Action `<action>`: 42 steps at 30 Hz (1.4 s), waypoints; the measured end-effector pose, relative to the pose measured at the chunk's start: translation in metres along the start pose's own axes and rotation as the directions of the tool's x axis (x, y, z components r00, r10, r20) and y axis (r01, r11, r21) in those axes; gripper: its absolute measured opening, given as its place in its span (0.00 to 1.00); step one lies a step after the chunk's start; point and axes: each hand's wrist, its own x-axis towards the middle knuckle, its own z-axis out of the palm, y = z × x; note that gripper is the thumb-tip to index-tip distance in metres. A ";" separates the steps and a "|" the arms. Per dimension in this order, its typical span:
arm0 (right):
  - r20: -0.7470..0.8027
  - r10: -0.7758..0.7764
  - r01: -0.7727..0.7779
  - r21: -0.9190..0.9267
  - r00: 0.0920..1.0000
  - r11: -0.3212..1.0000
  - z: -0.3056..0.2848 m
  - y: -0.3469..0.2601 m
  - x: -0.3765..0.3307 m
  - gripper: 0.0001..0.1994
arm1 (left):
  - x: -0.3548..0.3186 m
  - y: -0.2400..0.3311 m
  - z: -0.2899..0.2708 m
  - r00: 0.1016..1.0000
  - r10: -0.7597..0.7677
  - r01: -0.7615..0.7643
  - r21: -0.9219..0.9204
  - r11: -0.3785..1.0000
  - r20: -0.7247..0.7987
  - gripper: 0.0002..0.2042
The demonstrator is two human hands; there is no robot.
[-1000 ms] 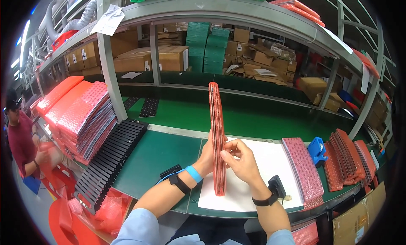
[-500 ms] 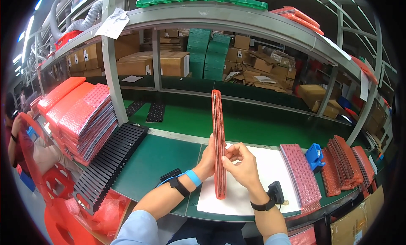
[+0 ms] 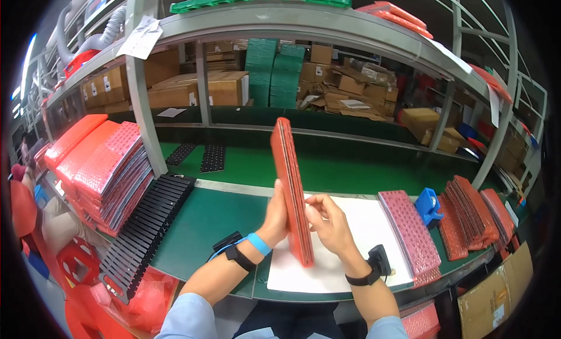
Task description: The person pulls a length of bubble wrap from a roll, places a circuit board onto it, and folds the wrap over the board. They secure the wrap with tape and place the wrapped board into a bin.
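Red stack of thin plastic trays, upright on edge, lower end down on the white sheet of the green bench. Left hand flat against the stack's left face, fingers hidden behind it; right hand on the right face, fingers curled onto the near edge, gripping. Right of the stack: pink bubble-wrap pile, blue tape dispenser. Left of the stack: black slotted rack, red wrapped bundles.

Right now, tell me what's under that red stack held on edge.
The red stack stands on a white sheet covering the green bench. The stack and both hands hide the sheet's middle.
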 end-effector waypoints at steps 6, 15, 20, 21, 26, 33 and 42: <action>0.243 0.124 -0.130 0.011 0.962 0.991 -0.033 0.001 0.004 0.31 | 0.005 -0.012 0.006 0.987 0.158 -0.158 0.023 0.987 -0.013 0.31; 0.021 0.043 -0.031 -0.400 0.999 0.916 -0.090 -0.036 -0.026 0.22 | -0.029 -0.023 0.047 0.963 0.150 -0.133 -0.091 0.987 0.225 0.23; -0.323 -0.158 -0.155 -0.759 0.933 0.632 -0.181 -0.096 -0.080 0.19 | -0.050 0.015 0.029 0.935 0.118 -0.293 0.545 0.785 0.333 0.19; -0.362 -0.300 -0.196 -0.863 0.882 0.465 -0.205 -0.090 -0.086 0.20 | -0.047 0.027 0.012 0.938 0.096 -0.285 0.580 0.763 0.333 0.18; -0.520 -0.354 -0.589 -0.800 0.777 -0.117 -0.305 -0.069 -0.122 0.16 | -0.022 0.059 -0.030 0.960 0.004 -0.199 0.670 0.715 0.280 0.14; -0.458 -0.299 -0.547 -0.690 0.837 -0.474 -0.367 0.050 -0.146 0.12 | 0.067 0.076 -0.110 0.953 0.303 -0.175 0.770 0.614 -0.025 0.14; -0.592 -0.228 -0.633 -0.742 0.773 -0.218 -0.372 0.051 -0.157 0.22 | 0.122 0.099 -0.196 0.640 0.730 0.055 0.962 0.266 -0.238 0.22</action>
